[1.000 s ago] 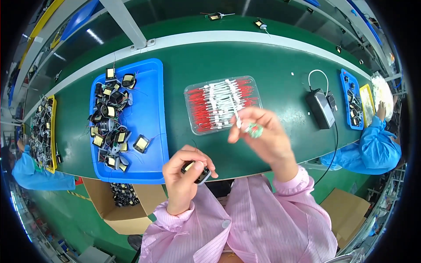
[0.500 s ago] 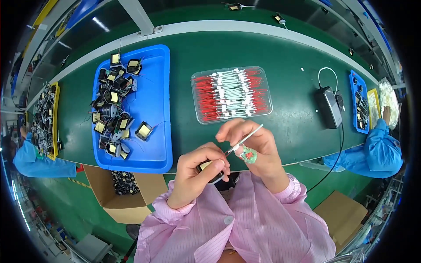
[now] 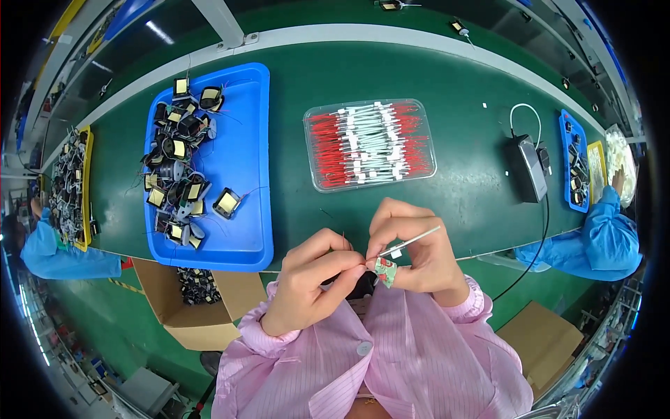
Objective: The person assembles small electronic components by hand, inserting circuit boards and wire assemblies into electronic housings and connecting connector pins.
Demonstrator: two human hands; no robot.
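My left hand [image 3: 317,278] is closed, its thumb and forefinger pinched at the tip of my right thumb. A small black transformer-like coil [image 3: 364,285] is mostly hidden beneath its fingers; thin wire ends poke up above them. My right hand [image 3: 422,258] pinches a thin pale wire lead [image 3: 421,237], which slants up to the right with a small white tab [image 3: 396,253] beside it. A green patterned wrap [image 3: 385,272] covers part of my right thumb. Both hands meet in front of my chest, at the table's near edge. Where lead and coil wires meet is hidden by the fingertips.
A blue tray [image 3: 241,153] at left holds several black-and-yellow coils [image 3: 179,149]. Ahead stands a clear box [image 3: 433,162] of red-and-white leads [image 3: 370,143]. A black adapter [image 3: 527,171] with a cable sits right. Below left is a cardboard box [image 3: 202,337]. Blue-sleeved co-workers flank both sides.
My hands have come together, fingertips touching. My left hand has turned over the coil, hiding its yellow face. The pale lead has shifted right and lies flatter.
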